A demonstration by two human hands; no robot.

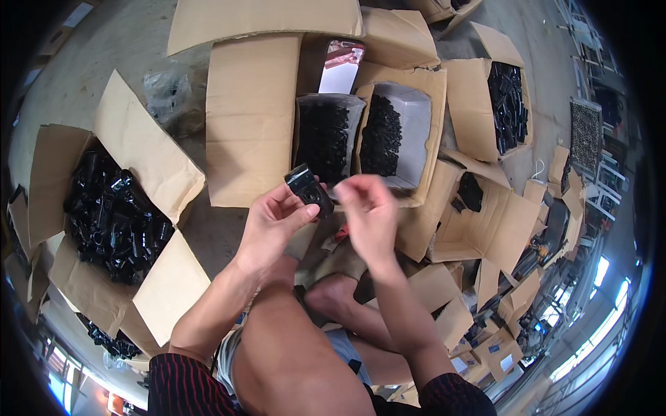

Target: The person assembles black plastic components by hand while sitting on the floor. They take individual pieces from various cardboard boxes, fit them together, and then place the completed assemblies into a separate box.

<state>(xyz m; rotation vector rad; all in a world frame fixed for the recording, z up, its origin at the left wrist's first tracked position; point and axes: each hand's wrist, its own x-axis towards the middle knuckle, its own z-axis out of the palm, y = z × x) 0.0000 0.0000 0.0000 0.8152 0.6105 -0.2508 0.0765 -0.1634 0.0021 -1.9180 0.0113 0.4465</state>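
Observation:
My left hand (269,225) grips a glossy black plastic part (302,186) between thumb and fingers, holding it up in front of my knees. A round opening shows on the part's face. Just to its right, apart from it, is my right hand (372,218), slightly blurred, with thumb and fingers drawn together in a pinch. Whatever lies between those fingertips is too small or hidden to make out. Beyond both hands stand two grey-lined bins: the left bin (355,104) holds many small black pieces (322,135), and the right bin (416,114) holds more black pieces (381,135).
A phone (342,66) leans upright behind the bins. At left, an open carton (59,149) brims with glossy black parts (114,215). Another carton (468,104) of black parts stands far right; a nearer one (461,239) holds few. Clear plastic wrap (166,90) lies on the floor.

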